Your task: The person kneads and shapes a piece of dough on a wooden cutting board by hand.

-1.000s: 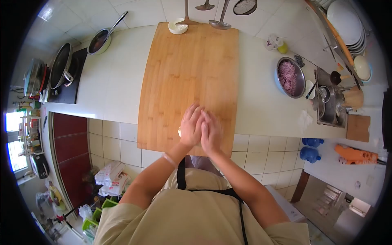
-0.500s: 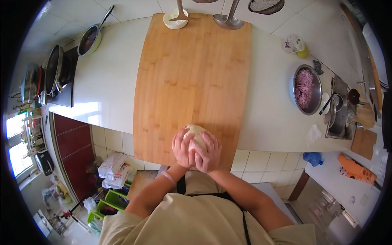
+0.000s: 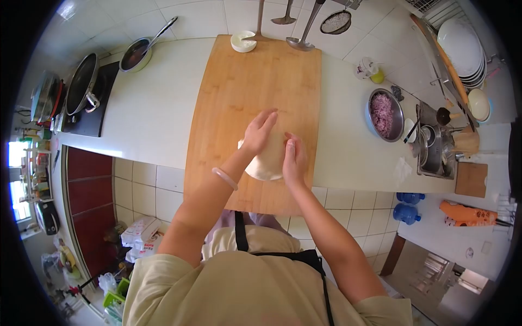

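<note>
A pale lump of dough [image 3: 268,163] rests on the wooden board [image 3: 255,76], toward its near end. My left hand [image 3: 260,132] lies against the dough's upper left, fingers extended and pointing away from me; a pale bangle circles that wrist. At the dough's right side is my right hand [image 3: 294,158], its fingers stretched upward along the edge. Both hands touch the dough without closing round it, and they are apart from each other. Part of the dough's left side is hidden by my left hand and forearm.
A white bowl [image 3: 243,42] stands at the board's far edge, below hanging ladles [image 3: 300,43]. To the right are a metal bowl of chopped purple food [image 3: 382,115] and a sink [image 3: 433,157]. Pans [image 3: 82,84] stand at the left.
My hands have moved forward and apart from their clasped grip on the dough. The dough now lies farther up the board and looks wider and flatter. The camera view has shifted.
</note>
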Demonstrator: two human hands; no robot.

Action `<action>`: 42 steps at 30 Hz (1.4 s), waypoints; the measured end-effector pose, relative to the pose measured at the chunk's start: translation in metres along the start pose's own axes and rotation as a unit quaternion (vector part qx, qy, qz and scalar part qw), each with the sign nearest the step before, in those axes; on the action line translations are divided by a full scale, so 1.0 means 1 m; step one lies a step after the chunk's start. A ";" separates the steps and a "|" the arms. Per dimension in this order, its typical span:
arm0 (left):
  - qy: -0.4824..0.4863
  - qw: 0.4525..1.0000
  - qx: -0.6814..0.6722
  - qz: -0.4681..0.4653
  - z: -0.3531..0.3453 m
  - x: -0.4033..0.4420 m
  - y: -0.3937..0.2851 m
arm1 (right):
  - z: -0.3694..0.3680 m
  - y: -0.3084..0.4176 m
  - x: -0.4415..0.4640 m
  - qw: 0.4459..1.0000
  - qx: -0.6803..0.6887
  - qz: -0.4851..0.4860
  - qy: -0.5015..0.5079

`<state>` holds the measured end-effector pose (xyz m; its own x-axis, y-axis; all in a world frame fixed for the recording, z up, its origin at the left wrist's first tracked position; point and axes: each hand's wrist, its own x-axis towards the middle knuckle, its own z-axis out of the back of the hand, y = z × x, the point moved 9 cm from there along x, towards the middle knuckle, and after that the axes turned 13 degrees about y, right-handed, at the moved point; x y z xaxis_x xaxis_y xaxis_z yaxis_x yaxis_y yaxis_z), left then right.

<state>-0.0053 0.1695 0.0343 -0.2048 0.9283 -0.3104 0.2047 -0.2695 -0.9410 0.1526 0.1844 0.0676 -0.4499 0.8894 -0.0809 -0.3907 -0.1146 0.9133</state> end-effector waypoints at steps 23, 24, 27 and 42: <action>-0.160 0.909 0.363 -0.132 0.012 -0.062 0.016 | -0.052 -0.010 -0.001 0.980 -0.157 0.097 0.071; -0.163 0.913 0.354 -0.122 0.014 -0.051 0.015 | -0.049 -0.014 0.009 0.984 -0.139 0.098 0.051; -0.142 0.913 0.378 0.064 0.018 -0.016 0.028 | -0.044 -0.038 0.040 0.994 -0.096 -0.025 0.051; -0.061 0.887 0.456 -0.037 -0.011 -0.129 0.024 | -0.049 0.009 -0.074 0.990 -0.067 0.082 0.095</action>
<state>0.0366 0.0462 0.0536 -0.2989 0.9323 -0.2035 -0.6622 -0.3562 -0.6592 0.1426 0.0961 0.0624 -0.6544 0.7559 -0.0211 -0.3975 -0.3201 0.8599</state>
